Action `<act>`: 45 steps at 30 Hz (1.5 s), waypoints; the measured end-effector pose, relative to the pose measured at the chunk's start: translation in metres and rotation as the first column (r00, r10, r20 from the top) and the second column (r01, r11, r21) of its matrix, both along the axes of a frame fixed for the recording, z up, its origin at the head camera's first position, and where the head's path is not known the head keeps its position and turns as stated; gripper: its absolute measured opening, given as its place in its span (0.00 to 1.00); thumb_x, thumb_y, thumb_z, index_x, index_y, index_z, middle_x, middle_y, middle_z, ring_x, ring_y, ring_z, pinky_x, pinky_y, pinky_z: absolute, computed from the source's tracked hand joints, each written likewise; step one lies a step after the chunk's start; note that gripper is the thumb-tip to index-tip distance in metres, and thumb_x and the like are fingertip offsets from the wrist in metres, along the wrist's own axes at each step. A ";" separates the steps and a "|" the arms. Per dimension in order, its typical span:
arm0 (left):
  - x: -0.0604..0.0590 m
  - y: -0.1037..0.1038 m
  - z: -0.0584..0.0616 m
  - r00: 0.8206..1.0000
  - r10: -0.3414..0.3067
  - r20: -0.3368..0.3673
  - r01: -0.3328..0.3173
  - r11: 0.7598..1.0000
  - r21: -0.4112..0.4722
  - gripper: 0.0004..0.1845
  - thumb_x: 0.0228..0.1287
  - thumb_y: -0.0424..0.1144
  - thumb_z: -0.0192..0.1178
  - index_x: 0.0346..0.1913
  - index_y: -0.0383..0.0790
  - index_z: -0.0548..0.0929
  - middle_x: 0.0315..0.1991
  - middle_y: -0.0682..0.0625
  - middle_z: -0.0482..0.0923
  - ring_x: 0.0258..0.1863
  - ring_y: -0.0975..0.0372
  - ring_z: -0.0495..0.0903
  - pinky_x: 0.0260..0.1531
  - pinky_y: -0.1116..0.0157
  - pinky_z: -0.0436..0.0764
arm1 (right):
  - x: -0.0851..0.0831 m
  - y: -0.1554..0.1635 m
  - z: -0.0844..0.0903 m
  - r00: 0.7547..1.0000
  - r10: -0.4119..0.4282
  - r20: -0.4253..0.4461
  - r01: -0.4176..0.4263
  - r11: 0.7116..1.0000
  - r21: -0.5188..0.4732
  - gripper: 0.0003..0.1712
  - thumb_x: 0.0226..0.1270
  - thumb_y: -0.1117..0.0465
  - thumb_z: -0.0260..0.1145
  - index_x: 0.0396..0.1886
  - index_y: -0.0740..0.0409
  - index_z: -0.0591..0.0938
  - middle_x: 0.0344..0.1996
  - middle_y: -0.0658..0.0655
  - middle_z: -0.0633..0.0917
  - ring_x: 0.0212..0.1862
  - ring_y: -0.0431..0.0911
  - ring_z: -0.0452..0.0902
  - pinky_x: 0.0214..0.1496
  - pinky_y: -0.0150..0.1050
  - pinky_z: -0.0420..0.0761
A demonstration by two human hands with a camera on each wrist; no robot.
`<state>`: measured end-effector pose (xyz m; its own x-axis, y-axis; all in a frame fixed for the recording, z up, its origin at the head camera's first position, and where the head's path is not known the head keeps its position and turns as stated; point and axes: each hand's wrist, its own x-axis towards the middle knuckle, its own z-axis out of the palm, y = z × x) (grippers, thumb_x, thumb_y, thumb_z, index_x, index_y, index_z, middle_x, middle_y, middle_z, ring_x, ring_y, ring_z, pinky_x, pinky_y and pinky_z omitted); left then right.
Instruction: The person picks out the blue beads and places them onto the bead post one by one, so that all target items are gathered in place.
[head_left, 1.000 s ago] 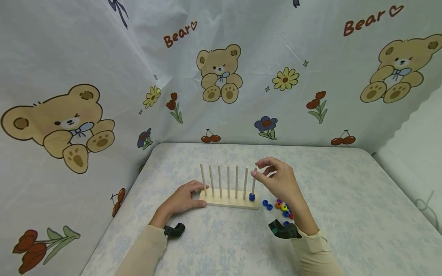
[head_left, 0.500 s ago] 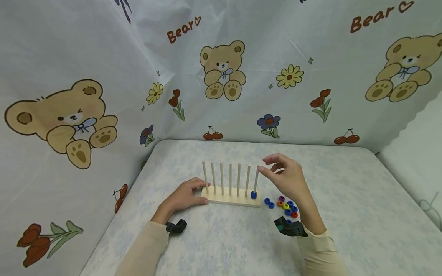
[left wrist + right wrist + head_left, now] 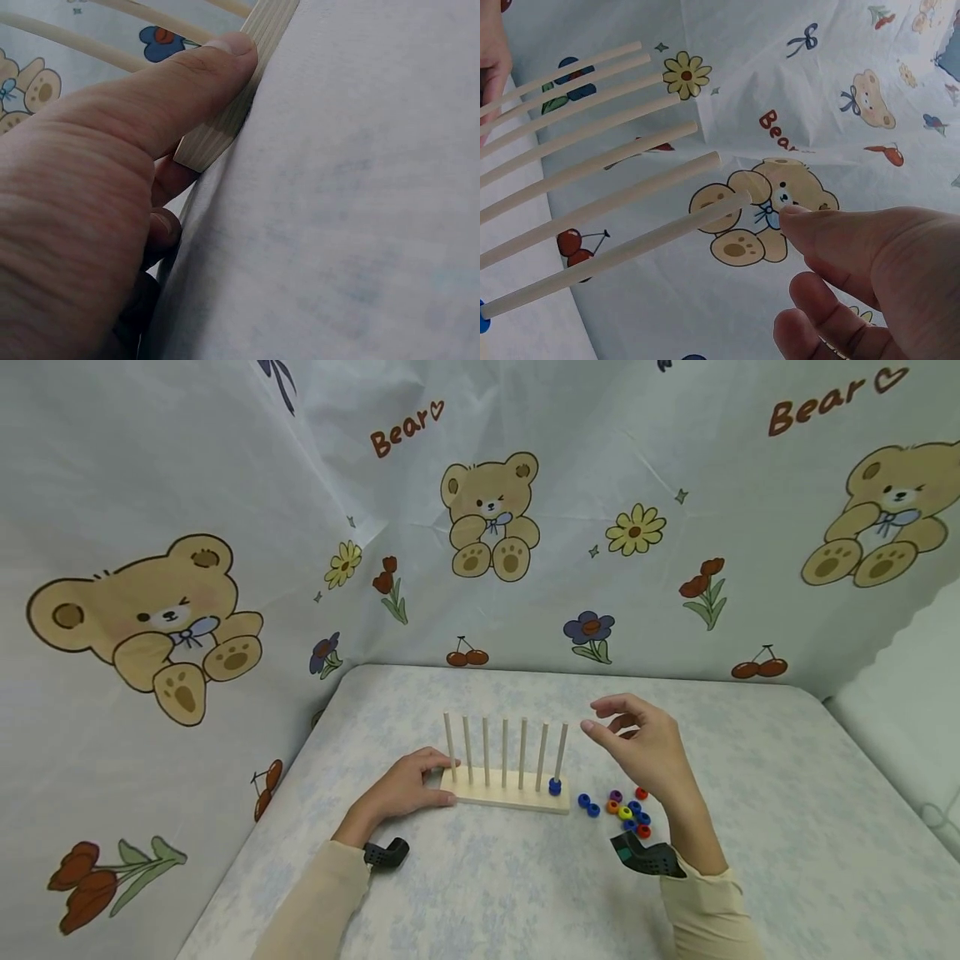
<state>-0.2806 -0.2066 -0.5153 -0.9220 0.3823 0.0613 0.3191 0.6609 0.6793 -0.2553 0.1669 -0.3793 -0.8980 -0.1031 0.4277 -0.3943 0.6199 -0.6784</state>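
Note:
A wooden peg board with several upright pegs stands on the table, with blue beads stacked at the foot of its rightmost peg. My left hand grips the board's left end, thumb along the front edge and fingers behind. The left wrist view shows that thumb pressed on the wooden edge. Right of the last peg, my right hand is raised in the air, fingers loosely bent and apart. In the right wrist view nothing shows between its thumb and fingers, and the peg tip is apart from them.
Two blue beads lie just right of the board. Beyond them is a loose cluster of blue, red, orange, yellow and purple beads. A printed bear cloth hangs behind the table.
My right hand has moved right, away from the tip of the rightmost peg. The left hand keeps its grip on the board. The whole head view has shifted slightly.

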 end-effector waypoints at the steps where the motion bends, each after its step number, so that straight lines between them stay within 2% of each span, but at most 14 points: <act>1: 0.000 0.000 -0.001 1.000 -0.004 -0.005 0.004 1.000 -0.004 0.33 0.43 0.69 0.65 0.56 0.66 0.77 0.50 0.69 0.72 0.37 0.64 0.69 0.39 0.62 0.68 | 0.000 0.001 0.000 1.000 -0.002 0.000 0.002 1.000 0.000 0.17 0.59 0.45 0.67 0.46 0.45 0.81 0.42 0.52 0.83 0.36 0.42 0.77 0.32 0.34 0.77; 8: -0.002 -0.001 -0.002 1.000 0.003 -0.003 -0.003 1.000 -0.021 0.33 0.43 0.69 0.65 0.56 0.69 0.76 0.49 0.70 0.72 0.36 0.64 0.68 0.38 0.63 0.68 | 0.000 0.004 0.001 1.000 -0.009 -0.028 0.009 1.000 -0.014 0.17 0.59 0.47 0.68 0.45 0.47 0.82 0.40 0.52 0.84 0.36 0.42 0.77 0.31 0.31 0.77; 15: -0.002 0.000 -0.002 1.000 -0.011 -0.015 0.011 1.000 -0.027 0.33 0.43 0.70 0.64 0.56 0.67 0.76 0.51 0.69 0.71 0.41 0.64 0.70 0.42 0.62 0.69 | 0.001 0.006 0.004 1.000 0.001 -0.019 -0.002 1.000 -0.012 0.17 0.60 0.47 0.68 0.46 0.47 0.82 0.39 0.50 0.83 0.35 0.41 0.77 0.35 0.28 0.77; 22: -0.003 0.000 0.000 1.000 0.007 -0.025 -0.008 1.000 -0.028 0.32 0.42 0.70 0.64 0.54 0.69 0.76 0.51 0.70 0.71 0.49 0.68 0.71 0.50 0.59 0.71 | 0.002 0.005 0.008 0.999 0.030 -0.017 -0.031 0.999 -0.037 0.16 0.61 0.47 0.67 0.46 0.46 0.82 0.39 0.50 0.83 0.36 0.41 0.76 0.38 0.26 0.76; 27: 0.000 0.002 0.002 1.000 0.010 -0.013 -0.010 1.000 -0.017 0.32 0.42 0.70 0.65 0.54 0.67 0.77 0.52 0.69 0.71 0.54 0.67 0.71 0.53 0.57 0.72 | 0.005 0.009 0.010 0.999 0.037 -0.020 -0.037 0.999 0.010 0.16 0.61 0.47 0.66 0.47 0.46 0.82 0.36 0.48 0.82 0.34 0.40 0.75 0.37 0.24 0.76; 34: 0.002 0.004 0.000 1.000 0.009 -0.012 -0.009 1.000 -0.023 0.32 0.41 0.71 0.64 0.53 0.67 0.77 0.52 0.69 0.72 0.53 0.67 0.72 0.52 0.59 0.72 | 0.011 0.029 0.011 1.000 0.005 -0.031 -0.002 0.996 0.091 0.17 0.62 0.47 0.65 0.49 0.46 0.81 0.35 0.48 0.83 0.35 0.39 0.74 0.37 0.24 0.75; 38: 0.001 0.004 -0.001 1.000 0.012 -0.018 -0.012 0.999 -0.030 0.32 0.41 0.71 0.64 0.54 0.68 0.77 0.52 0.68 0.72 0.53 0.67 0.72 0.52 0.58 0.72 | 0.015 0.042 0.008 1.000 -0.027 -0.012 0.028 0.991 0.129 0.17 0.62 0.47 0.66 0.49 0.46 0.82 0.35 0.47 0.82 0.34 0.38 0.74 0.36 0.24 0.75; 45: 0.001 0.003 -0.001 1.000 0.010 -0.028 -0.011 0.999 -0.031 0.32 0.41 0.71 0.64 0.54 0.68 0.76 0.52 0.68 0.72 0.53 0.66 0.72 0.52 0.57 0.72 | 0.021 0.057 -0.003 1.000 -0.021 -0.005 0.021 0.984 0.179 0.17 0.62 0.47 0.66 0.48 0.48 0.82 0.33 0.47 0.81 0.32 0.39 0.74 0.35 0.25 0.76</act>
